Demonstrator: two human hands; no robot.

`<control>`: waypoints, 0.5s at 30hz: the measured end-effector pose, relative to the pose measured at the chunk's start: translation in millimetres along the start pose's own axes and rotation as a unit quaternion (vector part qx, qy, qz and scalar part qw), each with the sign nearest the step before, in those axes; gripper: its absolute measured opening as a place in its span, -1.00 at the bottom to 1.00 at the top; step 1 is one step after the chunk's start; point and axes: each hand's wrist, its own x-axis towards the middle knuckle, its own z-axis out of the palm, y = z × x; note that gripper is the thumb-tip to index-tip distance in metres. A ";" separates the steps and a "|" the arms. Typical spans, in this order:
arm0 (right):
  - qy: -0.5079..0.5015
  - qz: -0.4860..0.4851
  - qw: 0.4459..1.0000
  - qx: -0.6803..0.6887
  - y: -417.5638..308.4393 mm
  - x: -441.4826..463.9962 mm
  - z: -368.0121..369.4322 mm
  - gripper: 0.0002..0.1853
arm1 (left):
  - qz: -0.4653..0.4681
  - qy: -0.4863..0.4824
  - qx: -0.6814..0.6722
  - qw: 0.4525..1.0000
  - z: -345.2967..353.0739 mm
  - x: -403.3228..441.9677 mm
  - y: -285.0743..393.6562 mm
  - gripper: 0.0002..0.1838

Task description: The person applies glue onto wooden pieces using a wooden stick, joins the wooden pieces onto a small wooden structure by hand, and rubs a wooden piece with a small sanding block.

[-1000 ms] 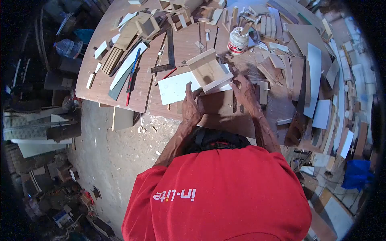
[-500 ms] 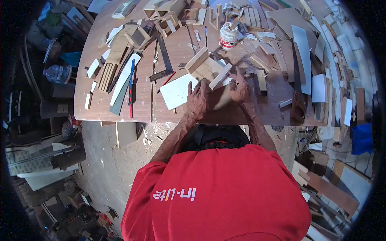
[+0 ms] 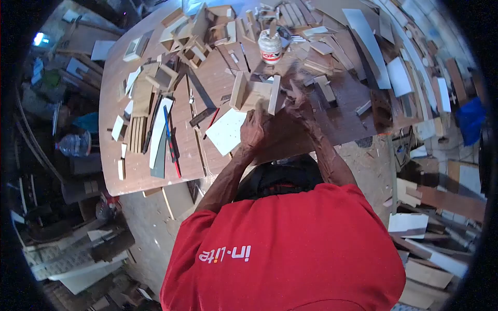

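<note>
Brown wooden tabletop [image 3: 140, 168] above grey concrete floor [image 3: 151, 223]
A bluish-white light [image 3: 40, 39] (small but glaring) shines at upper left.

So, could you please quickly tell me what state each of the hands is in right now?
Left hand: at the near edge of the box, apparently holding it.
Right hand: beside the box, blurred; grip cannot be told.

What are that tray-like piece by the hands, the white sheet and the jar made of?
The tray-like piece: probably unpainted wood or plywood, given its tan, matt faces.
The white sheet: perhaps coated board; it looks flat and speckled.
The jar: plastic or glass, unclear; whitish with red print.
</note>
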 end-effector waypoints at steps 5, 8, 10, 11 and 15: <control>0.003 0.062 0.998 0.002 23.5 -8.7 13.9 0.13 | 0.066 0.080 -0.081 0.991 11.3 1.2 -3.1 -0.18; -0.005 0.065 0.998 0.021 4.7 -9.0 12.3 0.13 | 0.057 0.118 -0.160 0.978 22.7 4.6 -5.3 -0.17; 0.005 0.046 0.999 0.000 17.2 -6.3 20.9 0.12 | 0.084 0.126 -0.120 0.981 19.7 5.9 -3.4 -0.20; -0.019 0.051 0.988 0.146 35.0 -0.9 32.6 0.10 | 0.105 0.138 -0.080 0.982 17.9 6.1 -2.4 -0.23; -0.039 0.040 0.991 0.125 38.8 -1.2 30.4 0.08 | 0.093 0.152 -0.104 0.979 15.6 8.4 3.5 -0.28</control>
